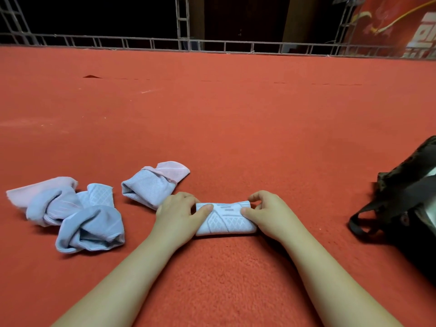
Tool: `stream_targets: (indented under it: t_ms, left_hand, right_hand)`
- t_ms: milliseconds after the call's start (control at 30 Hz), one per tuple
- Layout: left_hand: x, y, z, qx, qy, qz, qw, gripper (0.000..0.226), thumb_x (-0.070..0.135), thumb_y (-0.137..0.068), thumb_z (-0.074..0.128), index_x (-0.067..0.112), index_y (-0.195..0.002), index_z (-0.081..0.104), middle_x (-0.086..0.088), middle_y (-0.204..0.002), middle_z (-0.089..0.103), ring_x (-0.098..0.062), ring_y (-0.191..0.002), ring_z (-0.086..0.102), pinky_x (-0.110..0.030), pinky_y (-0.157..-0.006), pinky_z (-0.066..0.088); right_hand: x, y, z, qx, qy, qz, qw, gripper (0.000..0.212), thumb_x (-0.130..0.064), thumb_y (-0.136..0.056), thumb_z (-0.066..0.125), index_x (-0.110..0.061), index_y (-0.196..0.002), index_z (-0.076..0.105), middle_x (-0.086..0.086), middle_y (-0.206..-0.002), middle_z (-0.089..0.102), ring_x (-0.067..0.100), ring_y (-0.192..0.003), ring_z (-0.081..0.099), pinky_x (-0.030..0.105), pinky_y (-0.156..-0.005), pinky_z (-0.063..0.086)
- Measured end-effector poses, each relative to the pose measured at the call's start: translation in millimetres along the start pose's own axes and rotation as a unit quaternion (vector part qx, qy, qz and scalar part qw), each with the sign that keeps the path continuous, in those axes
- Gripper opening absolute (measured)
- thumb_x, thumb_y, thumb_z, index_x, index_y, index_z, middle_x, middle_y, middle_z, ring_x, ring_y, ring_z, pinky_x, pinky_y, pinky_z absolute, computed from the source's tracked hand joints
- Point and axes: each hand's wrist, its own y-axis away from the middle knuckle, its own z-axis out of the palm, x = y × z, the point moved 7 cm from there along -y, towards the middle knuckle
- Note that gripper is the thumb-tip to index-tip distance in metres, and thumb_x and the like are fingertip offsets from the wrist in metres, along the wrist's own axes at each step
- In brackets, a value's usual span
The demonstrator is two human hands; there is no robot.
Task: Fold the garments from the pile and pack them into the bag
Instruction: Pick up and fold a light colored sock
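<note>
Small pale-blue knitted garment (226, 218), folded compact on the red carpet (236, 126): your left hand (179, 214) and right hand (266, 214) pinch its ends closed, keeping the fold for the dark bag (408, 197) at right.

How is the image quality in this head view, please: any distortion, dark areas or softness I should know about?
Head view: wide-angle bending curves the metal railing at the top; beyond it the background is nearly black. The red carpet is evenly lit, with soft shadows under the garment pile. The dark bag is cropped at the right edge, its detail murky. Both hands and the folded garment look reasonably sharp.
</note>
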Motion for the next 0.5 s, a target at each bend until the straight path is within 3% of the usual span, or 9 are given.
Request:
stream_targets:
  t_ms: [67,133,233,300,333,400,500]
  left_hand:
    - [-0.3,-0.6,6.0,-0.037,-0.042,-0.017,0.998,0.055,0.067,-0.083,0.042,0.020,-0.100,0.065,0.008,-0.137,0.047,-0.015,-0.129,0.037,-0.033,-0.105,0.029]
    - [5.2,0.8,7.0,-0.057,-0.054,-0.011,0.997,0.053,0.062,-0.088,0.043,0.017,-0.104,0.064,0.006,-0.146,0.038,-0.014,-0.136,0.028,-0.033,-0.110,0.022]
    - [12.6,13.9,7.3,-0.077,-0.027,-0.023,0.996,0.055,0.056,-0.091,0.043,0.016,-0.129,0.052,0.002,-0.147,0.039,-0.018,-0.138,0.029,-0.034,-0.113,0.020]
    - [18.8,28.0,4.0,-0.057,0.065,-0.048,0.995,0.042,0.048,-0.092,0.048,0.016,-0.119,0.056,-0.001,-0.125,0.057,-0.022,-0.122,0.048,-0.036,-0.103,0.034]
    - [23.8,36.4,2.4,-0.046,0.133,-0.057,0.988,0.032,0.044,-0.092,0.051,0.016,-0.105,0.059,0.000,-0.107,0.063,-0.021,-0.105,0.056,-0.036,-0.092,0.041]
    - [37.5,51.3,-2.5,-0.016,0.240,-0.060,0.969,0.022,0.038,-0.091,0.055,0.016,-0.088,0.054,0.005,-0.083,0.060,-0.013,-0.079,0.055,-0.026,-0.070,0.042]
    - [66.1,64.5,-9.2,0.025,0.333,-0.051,0.941,0.011,0.028,-0.091,0.059,0.021,-0.094,0.052,0.004,-0.083,0.062,-0.004,-0.068,0.054,-0.014,-0.057,0.040]
  right_hand:
    - [1.1,-1.5,3.3,-0.029,0.044,0.014,0.999,0.031,-0.048,-0.085,0.055,-0.021,-0.098,0.061,-0.003,-0.090,0.062,0.020,-0.087,0.060,0.034,-0.078,0.044]
    - [-2.5,1.5,6.9,-0.062,0.026,0.022,0.997,0.051,-0.068,-0.079,0.041,-0.021,-0.083,0.059,-0.004,-0.087,0.059,0.022,-0.086,0.057,0.039,-0.084,0.040]
    - [-3.4,7.3,11.5,-0.056,0.102,0.024,0.993,0.049,-0.068,-0.086,0.037,-0.022,-0.084,0.052,0.000,-0.103,0.061,0.025,-0.104,0.056,0.041,-0.091,0.036]
    - [-3.5,16.1,8.6,-0.024,0.104,0.017,0.994,0.043,-0.060,-0.091,0.038,-0.019,-0.090,0.052,0.003,-0.114,0.059,0.025,-0.111,0.052,0.040,-0.094,0.037]
    - [-2.2,20.5,6.7,-0.014,0.050,0.018,0.998,0.042,-0.056,-0.093,0.040,-0.017,-0.092,0.055,0.004,-0.112,0.061,0.024,-0.107,0.054,0.040,-0.093,0.039]
    - [-4.3,35.7,-1.5,-0.002,-0.102,0.010,0.995,0.036,-0.048,-0.094,0.046,-0.015,-0.094,0.059,0.003,-0.102,0.065,0.020,-0.094,0.059,0.039,-0.087,0.044]
    - [-4.6,61.9,-28.8,0.049,-0.194,-0.004,0.980,0.026,-0.040,-0.094,0.052,-0.014,-0.092,0.057,-0.001,-0.088,0.064,0.016,-0.080,0.060,0.035,-0.075,0.046]
